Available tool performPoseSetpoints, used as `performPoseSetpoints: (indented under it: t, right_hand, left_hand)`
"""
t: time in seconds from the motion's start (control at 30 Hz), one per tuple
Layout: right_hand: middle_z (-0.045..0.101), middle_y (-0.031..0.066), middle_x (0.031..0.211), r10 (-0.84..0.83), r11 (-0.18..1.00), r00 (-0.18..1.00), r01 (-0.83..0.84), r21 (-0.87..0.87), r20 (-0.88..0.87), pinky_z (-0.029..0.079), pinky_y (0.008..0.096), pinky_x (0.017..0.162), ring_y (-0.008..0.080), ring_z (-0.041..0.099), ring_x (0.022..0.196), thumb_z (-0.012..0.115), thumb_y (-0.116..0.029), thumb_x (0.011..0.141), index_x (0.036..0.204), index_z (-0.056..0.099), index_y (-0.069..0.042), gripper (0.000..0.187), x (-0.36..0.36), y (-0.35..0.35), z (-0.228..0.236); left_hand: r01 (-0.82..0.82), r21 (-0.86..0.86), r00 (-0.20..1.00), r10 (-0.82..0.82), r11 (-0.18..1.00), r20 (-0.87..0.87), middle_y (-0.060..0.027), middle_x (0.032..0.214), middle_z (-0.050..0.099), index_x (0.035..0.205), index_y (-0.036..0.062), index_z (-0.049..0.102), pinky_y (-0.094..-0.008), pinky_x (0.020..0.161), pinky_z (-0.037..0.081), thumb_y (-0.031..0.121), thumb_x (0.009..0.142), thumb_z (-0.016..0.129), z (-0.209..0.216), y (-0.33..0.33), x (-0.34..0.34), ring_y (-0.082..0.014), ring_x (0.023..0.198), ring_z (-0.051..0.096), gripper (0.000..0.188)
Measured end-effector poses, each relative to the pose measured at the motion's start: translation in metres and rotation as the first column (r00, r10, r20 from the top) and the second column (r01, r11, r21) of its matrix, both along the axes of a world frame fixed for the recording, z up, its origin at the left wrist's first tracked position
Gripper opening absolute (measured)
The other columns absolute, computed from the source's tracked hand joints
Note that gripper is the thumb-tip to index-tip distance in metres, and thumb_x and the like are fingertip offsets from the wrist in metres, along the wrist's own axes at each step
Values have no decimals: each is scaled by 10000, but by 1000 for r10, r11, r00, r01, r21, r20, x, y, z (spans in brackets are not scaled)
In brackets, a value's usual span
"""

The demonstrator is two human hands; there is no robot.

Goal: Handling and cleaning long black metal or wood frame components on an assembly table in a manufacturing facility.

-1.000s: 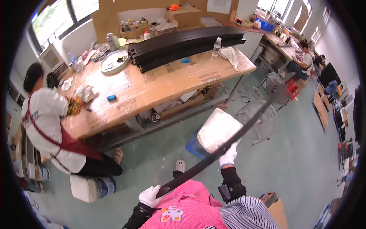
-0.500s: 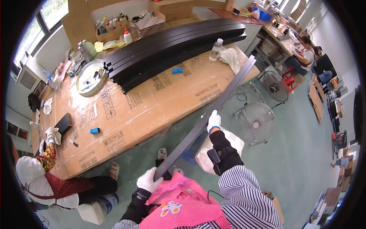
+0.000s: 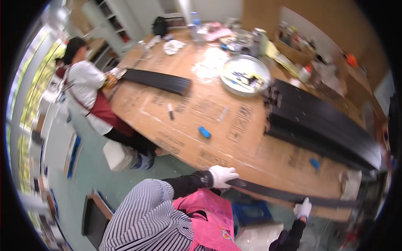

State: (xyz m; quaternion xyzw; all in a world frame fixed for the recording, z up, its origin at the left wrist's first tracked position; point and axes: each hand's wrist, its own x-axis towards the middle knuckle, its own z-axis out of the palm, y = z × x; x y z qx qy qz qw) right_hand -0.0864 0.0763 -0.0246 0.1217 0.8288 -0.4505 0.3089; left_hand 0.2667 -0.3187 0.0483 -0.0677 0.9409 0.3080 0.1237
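Along the near edge of the tabletop: a long dark strip, running from the middle of that edge toward the right corner; from where I stand, I cannot tell whether it rests on the surface or is held just above it.
Left hand: in a white glove, gripping the strip's left end.
Right hand: gloved too, farther along, gripping the strip from its near side; the finger detail is blurred.
Wearer's clothes: a striped sleeve with a black cuff at the left wrist, and a pink apron.
Strip's neighbours: a small blue block just beyond it, a pale cloth near its right end.
Black stack: long dark pieces lying together across the right part of the tabletop.
Tabletop middle: another blue block, well apart from the hands, and a round pale tray with dark bits in it.
Far left corner: a co-worker in a white top and dark red apron, one gloved hand at the end of a shorter black bundle.
Floor below: a blue stool-like thing and a whitish block, both partly hidden.
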Motion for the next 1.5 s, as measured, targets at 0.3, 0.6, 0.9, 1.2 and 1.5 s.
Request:
performPoseSetpoints:
  t: [0.3, 0.6, 0.9, 1.2, 1.5]
  right_hand:
    - [663, 139, 671, -488, 873, 818, 450, -190, -304, 444, 367, 462, 232, 592, 538, 414, -384, 1028, 807, 648, 28, 523, 4, -50, -21]
    - [694, 117, 670, -584, 812, 678, 480, -333, -446, 542, 404, 565, 249, 660, 617, 417, -345, 1021, 687, 666, -12, 533, 31, -68, -13]
    - [696, 141, 676, -515, 834, 748, 323, -448, -419, 528, 418, 628, 255, 647, 594, 432, -318, 990, 697, 639, 11, 487, 38, -79, -9]
    - [684, 160, 788, -63, 873, 941, -109, -475, -331, 482, 411, 591, 271, 613, 623, 537, -334, 984, 922, 667, -10, 354, 244, -58, 24]
    - [699, 118, 750, 995, 14, -12, -966, -258, 97, 398, 283, 414, 152, 594, 493, 510, -270, 982, 1100, 616, 5, 317, 501, -86, 2]
  left_hand:
    - [-215, -154, 958, 178, 964, -224, -69, 1073, 601, 1077, 142, 661, -414, 888, 462, 336, 589, 845, -45, -16, -57, -279, 1070, 568, 557]
    - [-29, 529, 609, 435, 848, -663, -99, 868, 621, 872, 89, 663, -411, 788, 483, 371, 848, 745, 135, 33, 16, -318, 861, 606, 295]
    - [578, 223, 9, 267, 785, -964, -113, 877, 681, 921, 38, 696, -434, 682, 496, 456, 872, 777, 329, 172, 149, -345, 757, 647, 429]
    - [379, 387, 169, 348, 841, -922, -159, 894, 667, 876, 32, 676, -464, 617, 474, 396, 943, 695, 312, 295, 273, -380, 741, 628, 370]
    - [53, 540, 310, 501, 840, -808, -150, 950, 698, 932, 33, 697, -441, 708, 504, 391, 961, 667, 326, 410, 404, -341, 810, 673, 361]
